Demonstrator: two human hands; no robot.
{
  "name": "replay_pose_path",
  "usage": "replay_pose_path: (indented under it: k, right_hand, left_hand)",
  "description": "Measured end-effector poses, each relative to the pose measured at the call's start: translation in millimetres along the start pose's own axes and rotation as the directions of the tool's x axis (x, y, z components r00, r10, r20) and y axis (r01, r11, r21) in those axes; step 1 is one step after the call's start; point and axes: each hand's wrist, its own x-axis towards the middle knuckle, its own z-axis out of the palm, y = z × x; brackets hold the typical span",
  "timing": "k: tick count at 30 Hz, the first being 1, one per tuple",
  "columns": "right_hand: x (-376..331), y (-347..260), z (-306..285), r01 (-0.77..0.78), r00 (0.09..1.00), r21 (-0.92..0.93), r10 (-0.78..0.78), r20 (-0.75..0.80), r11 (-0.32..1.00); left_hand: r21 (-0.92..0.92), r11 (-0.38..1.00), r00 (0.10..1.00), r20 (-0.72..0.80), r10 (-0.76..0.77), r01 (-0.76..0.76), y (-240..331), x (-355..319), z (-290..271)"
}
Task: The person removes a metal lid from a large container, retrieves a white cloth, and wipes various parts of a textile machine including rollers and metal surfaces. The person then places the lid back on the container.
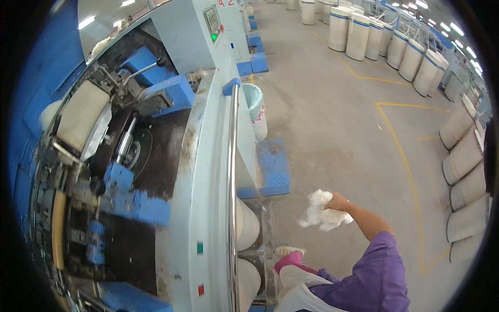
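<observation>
Purple-sleeved right arm (375, 260) reaches out over the grey concrete floor (343, 130), its right hand (338, 202) closed around a fluffy white clump of raw cotton fibre (320, 210). Loose tufts spill below and left of the fingers, beside the pale blue machine (208, 171). No left hand shows.

head cam | looks down, fisheye | machine (171, 156) left, near

White fluffy cotton wad (322, 210), bunched, mid-air.
</observation>
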Motion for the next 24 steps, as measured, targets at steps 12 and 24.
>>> replay_pose_path:
  k: [12,24]
  right_hand:
    - [346.3,-348.4,-242.9,0.386,0.415,-0.426,-0.566,-0.712,0.818]
    - [47.5,-191.3,-37.3,0.851,0.514,-0.411,-0.352,0.783,0.328]
  left_hand:
    - [0.086,0.941,0.938,0.096,-0.333,0.326,55.6,78.3,40.5]
    - [0.112,0.889,0.885,0.102,-0.455,0.444,-5.1,-63.6,41.4]
